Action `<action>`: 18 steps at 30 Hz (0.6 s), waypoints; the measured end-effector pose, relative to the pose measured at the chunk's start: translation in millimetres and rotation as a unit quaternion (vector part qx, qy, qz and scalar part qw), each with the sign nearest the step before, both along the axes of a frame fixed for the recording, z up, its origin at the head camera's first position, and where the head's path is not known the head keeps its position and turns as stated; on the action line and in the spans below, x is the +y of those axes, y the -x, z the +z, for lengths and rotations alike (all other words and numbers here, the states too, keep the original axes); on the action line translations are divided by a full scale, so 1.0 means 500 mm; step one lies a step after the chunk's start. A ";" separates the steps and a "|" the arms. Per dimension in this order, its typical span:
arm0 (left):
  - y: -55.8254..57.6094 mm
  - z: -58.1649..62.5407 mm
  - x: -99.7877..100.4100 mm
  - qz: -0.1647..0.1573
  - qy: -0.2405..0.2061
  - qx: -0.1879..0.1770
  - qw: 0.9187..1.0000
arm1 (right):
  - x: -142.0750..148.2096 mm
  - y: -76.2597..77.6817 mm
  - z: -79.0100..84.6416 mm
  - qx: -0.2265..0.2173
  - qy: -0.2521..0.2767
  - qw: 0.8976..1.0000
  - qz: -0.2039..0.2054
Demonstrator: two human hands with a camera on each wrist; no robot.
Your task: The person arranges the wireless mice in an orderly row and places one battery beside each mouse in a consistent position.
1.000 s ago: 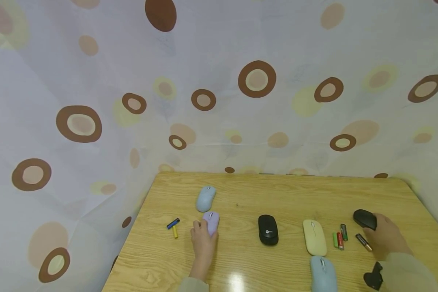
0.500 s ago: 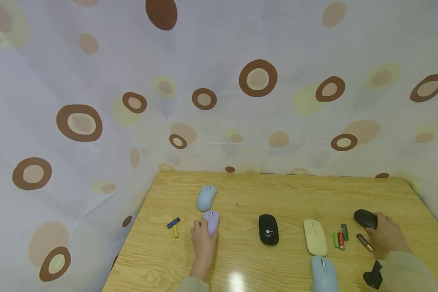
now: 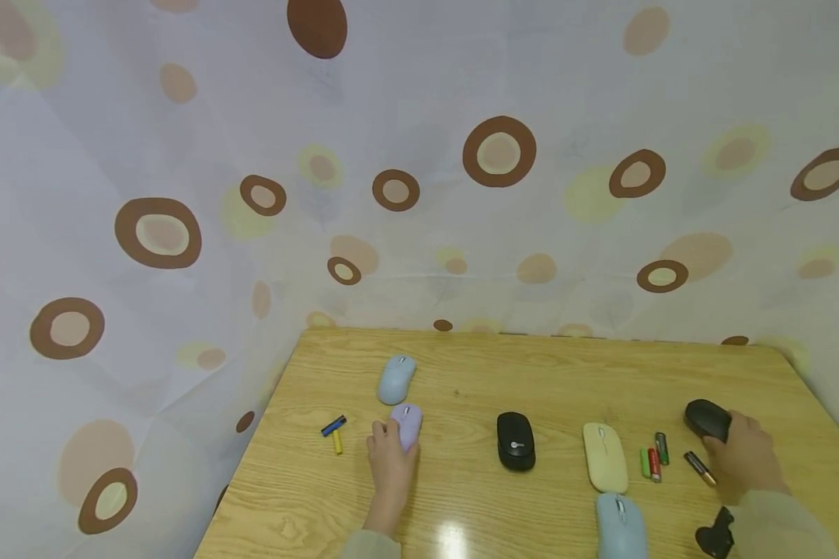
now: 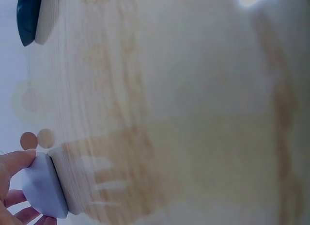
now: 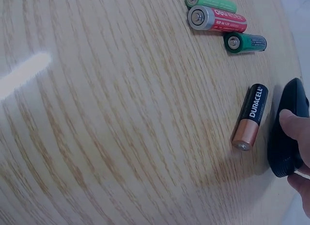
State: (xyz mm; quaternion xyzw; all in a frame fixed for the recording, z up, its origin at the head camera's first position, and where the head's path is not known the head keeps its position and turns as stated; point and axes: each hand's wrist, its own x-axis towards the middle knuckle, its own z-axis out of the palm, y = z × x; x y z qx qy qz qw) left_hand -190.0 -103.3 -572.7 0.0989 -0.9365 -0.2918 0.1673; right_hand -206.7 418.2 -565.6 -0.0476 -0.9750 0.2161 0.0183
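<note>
My left hand (image 3: 389, 462) holds a lilac computer mouse (image 3: 409, 425) by its sides on the wooden table. The left wrist view shows thumb and fingers on opposite sides of this lilac mouse (image 4: 44, 186). Over at the right, my right hand (image 3: 744, 454) grips a black mouse (image 3: 706, 419). In the right wrist view, the thumb presses one side of the black mouse (image 5: 286, 142), with the other fingers partly out of frame. A black and copper AA battery (image 5: 251, 116) lies close beside that mouse.
A light blue mouse (image 3: 396, 380) lies behind the lilac one. Blue (image 3: 334, 425) and yellow (image 3: 338, 442) batteries are left. Another black mouse (image 3: 515, 441), a yellow mouse (image 3: 605, 458), a second blue mouse (image 3: 621, 526) and green and red batteries (image 3: 654, 464) lie rightward.
The right hand and its black mouse have shifted slightly to the right, away from the nearby battery. The left hand stays on the lilac mouse. The head view has tilted a little.
</note>
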 end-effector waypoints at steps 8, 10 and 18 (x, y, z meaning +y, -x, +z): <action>0.000 -0.002 0.000 0.003 -0.002 -0.002 1.000 | -0.038 -0.006 0.042 0.043 0.013 0.998 -0.054; 0.000 -0.002 0.000 0.003 -0.003 -0.002 1.000 | -0.055 -0.003 0.056 0.049 0.009 0.997 -0.066; -0.001 -0.001 -0.001 0.002 -0.001 0.007 1.000 | -0.142 -0.004 0.108 0.044 0.008 0.995 -0.090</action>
